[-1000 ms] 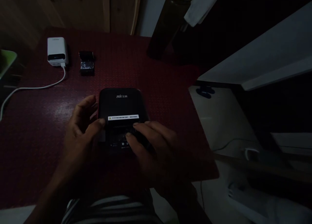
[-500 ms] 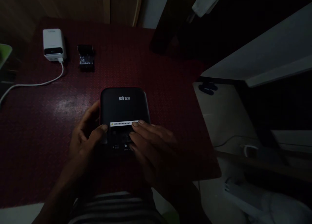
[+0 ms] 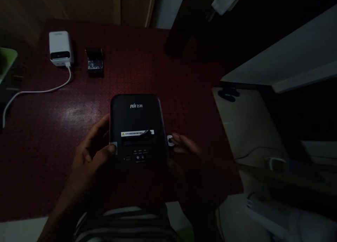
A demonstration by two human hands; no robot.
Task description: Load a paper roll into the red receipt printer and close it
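- Black Feie receipt printer [image 3: 137, 115], seen from the head camera, lies flat on the bench [image 3: 184, 94], directly between the two sets of fingers.
- Left hand [image 3: 91, 154]: its fingers curl against the printer's left side, with the thumb pressed on top of the front-left corner, clamping that edge beside a small white tab [image 3: 113, 146].
- Right hand [image 3: 185, 158]: its fingers are spread apart and held just off the printer's right side. Right at their tips sits a small white ring-shaped piece [image 3: 170, 140]; whether they touch it is too dark to tell.
- Between the fingers, a yellow-and-white warning label [image 3: 137, 133] crosses the printer's top, with a dark flap [image 3: 147, 133] at its right end. Small controls [image 3: 138, 157] sit nearer the front edge.
- Well beyond the fingers, a white power bank [image 3: 60, 47] with a white cable [image 3: 39, 92] and a dark foil-topped packet [image 3: 94, 62] stand side by side on the bench.
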